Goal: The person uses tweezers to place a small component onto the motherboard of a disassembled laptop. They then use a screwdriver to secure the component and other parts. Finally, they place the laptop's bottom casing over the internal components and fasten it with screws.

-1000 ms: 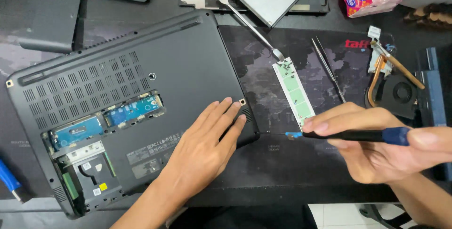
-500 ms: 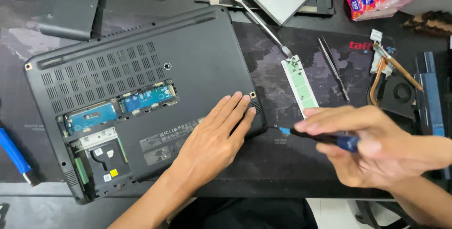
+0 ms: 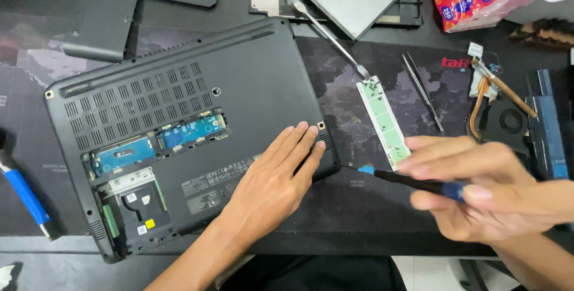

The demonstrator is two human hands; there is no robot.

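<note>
Far left: blue-handled tool (image 3: 24,194) lying on the dark mat (image 3: 371,207), well apart from both hands
Laptop (image 3: 179,87): upside down on the mat, bottom hatch open, blue boards and a drive bay exposed
Left hand (image 3: 272,186): flat, fingers together, pressed on the laptop's lower right corner
Screwdriver (image 3: 412,181): thin, black and blue, tip pointing left at that corner, just short of it
Right hand (image 3: 484,192): pinching the screwdriver between thumb and fingertips, slightly blurred
Behind: green circuit strip (image 3: 382,122), tweezers (image 3: 423,90), fan with copper pipe (image 3: 508,120)
</note>
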